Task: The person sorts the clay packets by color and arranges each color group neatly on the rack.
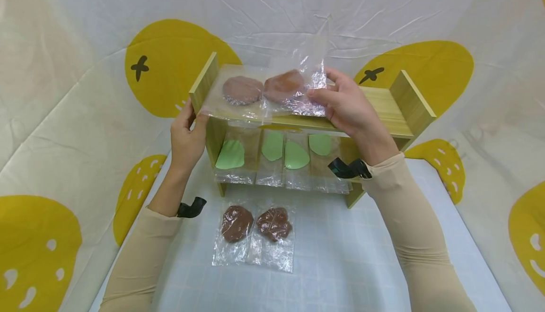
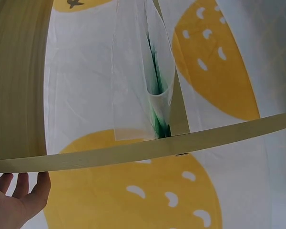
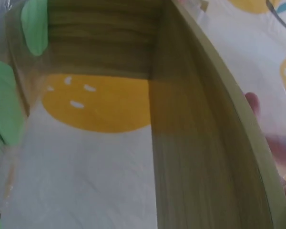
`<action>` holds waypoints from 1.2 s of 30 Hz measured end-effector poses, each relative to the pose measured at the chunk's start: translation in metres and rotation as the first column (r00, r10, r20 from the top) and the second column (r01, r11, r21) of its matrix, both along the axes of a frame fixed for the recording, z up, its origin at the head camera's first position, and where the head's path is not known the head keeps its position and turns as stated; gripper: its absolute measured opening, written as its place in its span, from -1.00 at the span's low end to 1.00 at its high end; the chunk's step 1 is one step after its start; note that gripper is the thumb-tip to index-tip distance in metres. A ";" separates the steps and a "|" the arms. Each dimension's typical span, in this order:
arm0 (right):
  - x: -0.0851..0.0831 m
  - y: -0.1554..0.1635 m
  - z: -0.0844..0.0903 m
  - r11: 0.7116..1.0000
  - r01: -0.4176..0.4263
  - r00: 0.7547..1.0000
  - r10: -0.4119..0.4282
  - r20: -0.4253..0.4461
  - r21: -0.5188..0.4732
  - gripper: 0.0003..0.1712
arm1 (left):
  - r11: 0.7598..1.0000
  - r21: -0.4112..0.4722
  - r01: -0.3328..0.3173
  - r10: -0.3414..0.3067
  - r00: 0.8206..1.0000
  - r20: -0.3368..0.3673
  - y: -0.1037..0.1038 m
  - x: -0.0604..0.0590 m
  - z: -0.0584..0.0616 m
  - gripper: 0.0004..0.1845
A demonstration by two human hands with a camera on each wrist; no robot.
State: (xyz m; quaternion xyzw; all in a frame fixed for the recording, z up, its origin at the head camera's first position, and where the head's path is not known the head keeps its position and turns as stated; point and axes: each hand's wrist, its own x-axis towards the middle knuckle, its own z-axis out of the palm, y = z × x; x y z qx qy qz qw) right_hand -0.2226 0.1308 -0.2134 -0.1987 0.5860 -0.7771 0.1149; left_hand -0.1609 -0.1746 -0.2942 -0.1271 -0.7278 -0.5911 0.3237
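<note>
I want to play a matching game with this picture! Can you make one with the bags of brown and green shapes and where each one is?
Things:
1. green bags
2. brown bag in the right hand
3. brown bag nearest the left hand
4. two loose brown bags

Places:
A. lying on the table in front of the shelf
B. held over the top shelf
C. standing on the lower shelf
D. lying on the top shelf's left end

Pairs: 1-C, 2-B, 3-D, 4-A

Pale yellow-green wood on the shelf [image 1: 385,101]. Brown patties [image 1: 242,90] in clear bags up top, green pieces [image 1: 230,155] below. White cloth [image 1: 85,42] with big yellow spots. Light grid-patterned worktop [image 1: 340,255]. Beige sleeves [image 1: 408,227].
</note>
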 end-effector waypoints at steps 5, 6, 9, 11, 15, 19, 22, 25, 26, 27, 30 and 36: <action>-0.002 0.000 0.001 0.994 0.019 0.999 -0.016 -0.030 0.112 -0.46 | 1.000 -0.003 -0.005 0.005 1.000 -0.010 0.000 0.000 0.001 -0.55; -0.001 0.001 0.001 0.989 0.034 0.999 -0.028 -0.043 0.143 -0.48 | 1.000 -0.006 -0.007 0.007 1.000 -0.014 0.001 0.000 0.001 -0.55; -0.002 0.003 0.002 0.974 0.065 0.997 -0.052 -0.064 0.218 -0.49 | 1.000 -0.012 -0.012 0.012 1.000 -0.023 0.001 0.000 0.002 -0.54; -0.002 0.004 0.003 0.959 0.089 0.993 -0.066 -0.093 0.270 -0.47 | 1.000 -0.013 -0.013 0.012 1.000 -0.027 0.001 0.000 0.002 -0.54; -0.001 0.006 0.005 0.942 0.098 0.991 -0.062 -0.120 0.321 -0.39 | 1.000 -0.012 -0.014 0.014 0.999 -0.032 0.001 0.000 0.002 -0.54; 0.001 0.008 0.008 0.927 0.123 0.988 -0.080 -0.136 0.354 -0.25 | 1.000 -0.013 -0.016 0.016 0.999 -0.036 0.001 0.000 0.002 -0.54; 0.003 0.009 0.010 0.895 0.182 0.977 -0.119 -0.175 0.407 -0.20 | 1.000 -0.017 -0.018 0.017 0.999 -0.035 0.001 0.000 0.002 -0.54; 0.005 0.012 0.011 0.846 0.242 0.964 -0.154 -0.218 0.474 -0.20 | 1.000 -0.020 -0.017 0.017 0.999 -0.030 0.001 0.000 0.002 -0.55; 0.006 0.013 0.011 0.833 0.259 0.960 -0.164 -0.228 0.489 -0.20 | 1.000 -0.020 -0.017 0.016 0.999 -0.027 0.001 0.000 0.002 -0.55; 0.007 0.014 0.011 0.821 0.275 0.955 -0.174 -0.239 0.501 -0.20 | 1.000 -0.019 -0.015 0.015 1.000 -0.024 0.001 0.001 0.002 -0.55; 0.012 0.017 0.011 0.804 0.312 0.944 -0.202 -0.261 0.507 -0.22 | 1.000 -0.017 -0.015 0.015 1.000 -0.011 0.001 0.001 0.002 -0.56; 0.024 0.023 0.007 0.836 0.361 0.917 -0.235 -0.324 0.414 -0.30 | 1.000 -0.007 -0.014 0.014 1.000 0.002 0.002 0.002 0.002 -0.56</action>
